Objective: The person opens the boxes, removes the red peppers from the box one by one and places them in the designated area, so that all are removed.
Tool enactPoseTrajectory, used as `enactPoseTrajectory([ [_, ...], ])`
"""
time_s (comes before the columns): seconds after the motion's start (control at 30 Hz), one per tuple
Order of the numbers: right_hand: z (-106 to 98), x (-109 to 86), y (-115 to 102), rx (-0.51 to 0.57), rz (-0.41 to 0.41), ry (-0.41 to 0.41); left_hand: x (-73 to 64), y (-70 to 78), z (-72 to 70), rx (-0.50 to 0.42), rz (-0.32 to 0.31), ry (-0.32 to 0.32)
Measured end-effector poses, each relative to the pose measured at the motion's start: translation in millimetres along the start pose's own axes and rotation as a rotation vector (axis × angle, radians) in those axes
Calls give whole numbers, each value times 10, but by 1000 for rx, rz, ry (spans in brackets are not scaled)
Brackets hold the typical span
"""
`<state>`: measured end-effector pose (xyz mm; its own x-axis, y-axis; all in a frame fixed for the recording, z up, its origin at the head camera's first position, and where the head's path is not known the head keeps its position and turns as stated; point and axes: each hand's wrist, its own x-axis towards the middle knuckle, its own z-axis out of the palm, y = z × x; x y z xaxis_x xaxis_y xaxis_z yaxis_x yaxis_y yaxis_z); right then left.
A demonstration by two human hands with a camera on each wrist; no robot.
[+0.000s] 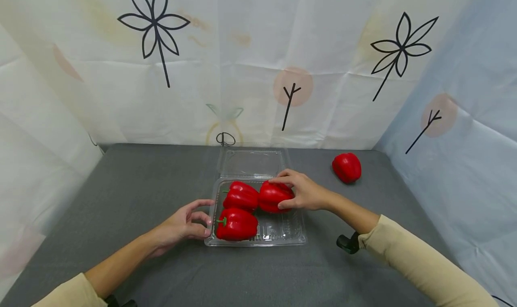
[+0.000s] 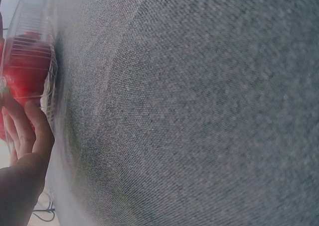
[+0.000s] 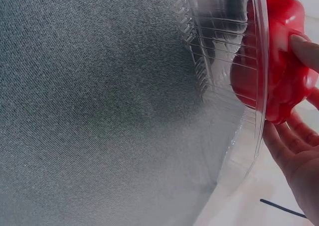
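Gripping a red pepper mid-frame with my right hand, I'm resting my loosely spread left hand against the clear tray, since bracing it should help gentle placement.

three peppers in tray | lid behind, tilt unclear | fourth pepper right of tray

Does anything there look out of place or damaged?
Nothing looks spilled or damaged. Only one red pepper stands out: it lies at the back right of the grey surface, outside the clear container, where the right hand grips another pepper beside two more peppers.
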<state>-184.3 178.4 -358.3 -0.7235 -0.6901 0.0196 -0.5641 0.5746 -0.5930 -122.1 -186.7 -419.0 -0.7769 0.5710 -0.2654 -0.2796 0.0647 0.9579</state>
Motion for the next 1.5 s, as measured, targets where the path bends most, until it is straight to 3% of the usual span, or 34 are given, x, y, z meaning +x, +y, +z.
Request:
enactPoseTrajectory([
  [0.33,-118,-29,8,72,9,75,16,7,6,-6,-3,2],
  [0.83,-318,-165,79,58,70,198,6,6,16,5,-14,3],
  [1.5,-403,-306,547,-20,139,556,0,16,21,8,-8,2],
])
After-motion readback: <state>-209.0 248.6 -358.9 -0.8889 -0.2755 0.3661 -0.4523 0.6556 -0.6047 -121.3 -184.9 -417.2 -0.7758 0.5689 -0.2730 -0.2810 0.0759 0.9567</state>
